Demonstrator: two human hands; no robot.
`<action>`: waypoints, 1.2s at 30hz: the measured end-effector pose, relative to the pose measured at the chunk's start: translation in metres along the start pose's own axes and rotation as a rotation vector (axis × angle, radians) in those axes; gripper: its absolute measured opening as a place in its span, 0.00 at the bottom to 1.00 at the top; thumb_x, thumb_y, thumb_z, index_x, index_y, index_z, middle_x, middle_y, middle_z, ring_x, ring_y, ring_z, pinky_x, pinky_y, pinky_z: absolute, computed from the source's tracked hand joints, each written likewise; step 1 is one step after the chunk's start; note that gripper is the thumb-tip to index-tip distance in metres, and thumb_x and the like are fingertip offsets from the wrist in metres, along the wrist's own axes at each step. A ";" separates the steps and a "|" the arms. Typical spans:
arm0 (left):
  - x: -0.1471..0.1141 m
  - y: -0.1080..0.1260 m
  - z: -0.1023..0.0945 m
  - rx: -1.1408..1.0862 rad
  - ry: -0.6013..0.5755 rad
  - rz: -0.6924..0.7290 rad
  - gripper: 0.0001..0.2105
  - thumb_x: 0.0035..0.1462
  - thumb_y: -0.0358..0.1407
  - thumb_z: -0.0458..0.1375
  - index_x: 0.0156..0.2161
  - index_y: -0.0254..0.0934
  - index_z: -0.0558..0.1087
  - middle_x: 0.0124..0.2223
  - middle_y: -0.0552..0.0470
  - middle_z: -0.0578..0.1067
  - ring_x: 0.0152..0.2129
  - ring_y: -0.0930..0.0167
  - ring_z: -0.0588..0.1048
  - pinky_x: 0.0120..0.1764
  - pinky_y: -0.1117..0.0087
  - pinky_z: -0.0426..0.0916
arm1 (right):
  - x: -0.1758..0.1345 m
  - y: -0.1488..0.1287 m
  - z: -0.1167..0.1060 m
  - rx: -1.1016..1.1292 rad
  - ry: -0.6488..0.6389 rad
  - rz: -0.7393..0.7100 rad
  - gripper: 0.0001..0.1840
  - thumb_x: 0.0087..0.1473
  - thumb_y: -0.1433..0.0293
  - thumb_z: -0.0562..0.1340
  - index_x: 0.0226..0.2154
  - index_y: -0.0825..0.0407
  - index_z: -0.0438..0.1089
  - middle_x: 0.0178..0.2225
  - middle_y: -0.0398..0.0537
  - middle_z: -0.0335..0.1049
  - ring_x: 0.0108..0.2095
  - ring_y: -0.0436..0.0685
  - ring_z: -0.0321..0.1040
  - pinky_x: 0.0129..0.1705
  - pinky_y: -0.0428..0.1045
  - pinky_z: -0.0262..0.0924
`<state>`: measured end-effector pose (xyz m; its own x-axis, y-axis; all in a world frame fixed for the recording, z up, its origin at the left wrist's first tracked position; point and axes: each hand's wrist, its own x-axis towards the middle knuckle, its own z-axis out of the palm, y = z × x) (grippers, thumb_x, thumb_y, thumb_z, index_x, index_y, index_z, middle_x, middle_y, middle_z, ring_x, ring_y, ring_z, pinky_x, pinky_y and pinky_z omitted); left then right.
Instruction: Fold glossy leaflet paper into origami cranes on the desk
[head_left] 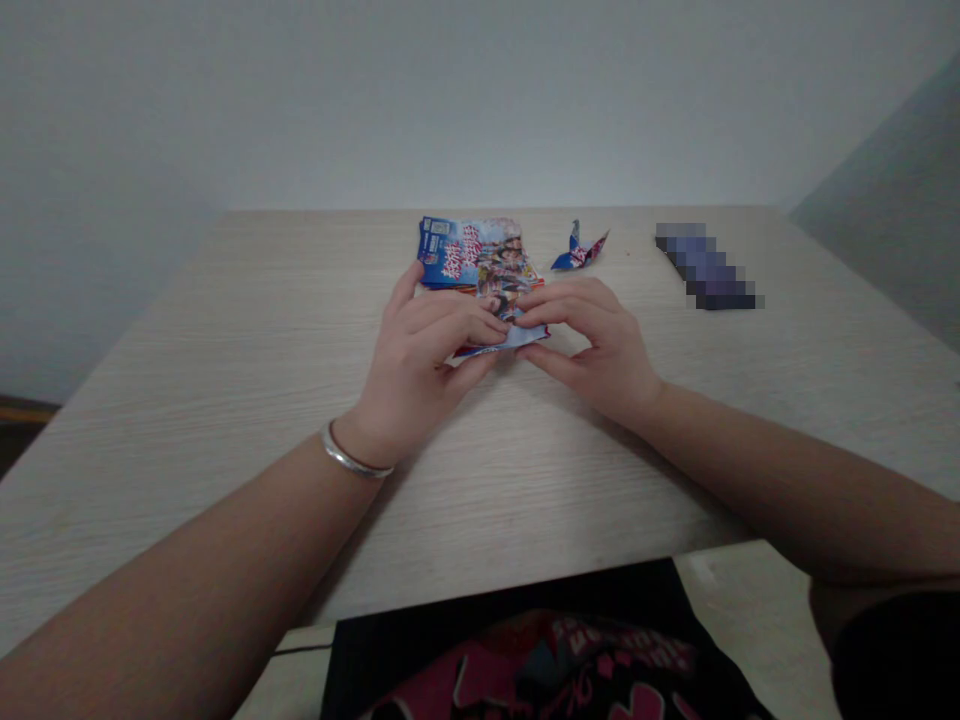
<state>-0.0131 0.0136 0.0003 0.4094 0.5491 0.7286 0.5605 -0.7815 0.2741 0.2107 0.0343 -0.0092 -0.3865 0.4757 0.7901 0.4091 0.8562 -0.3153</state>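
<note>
Both my hands hold one sheet of printed paper (517, 337) with a folded edge, close to the middle of the table. My left hand (435, 340) grips it with the thumb below and the fingers on top. On its other side my right hand (589, 335) pinches the paper between thumb and fingers. Just beyond lies a stack of blue printed leaflets (469, 250) with red and white lettering; its near part is hidden by the paper and my fingers. A folded paper crane (579, 250) of similar print stands to the right of the stack.
A dark, pixelated flat object (705, 268) lies at the back right of the pale wooden table (247, 330). A wall (480, 100) rises behind the table's far edge. Dark printed clothing (555, 660) shows at the near edge.
</note>
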 end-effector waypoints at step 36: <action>-0.007 -0.007 0.009 -0.268 0.092 -0.157 0.02 0.60 0.35 0.66 0.36 0.42 0.77 0.37 0.51 0.81 0.37 0.67 0.79 0.44 0.59 0.75 | -0.005 0.001 -0.002 0.067 0.061 0.069 0.04 0.58 0.66 0.70 0.38 0.41 0.79 0.37 0.41 0.81 0.45 0.58 0.76 0.53 0.58 0.68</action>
<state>-0.0135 0.0179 -0.0121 0.2587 0.6498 0.7147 0.3968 -0.7461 0.5347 0.2149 0.0325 -0.0127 -0.3075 0.5223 0.7954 0.3758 0.8346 -0.4027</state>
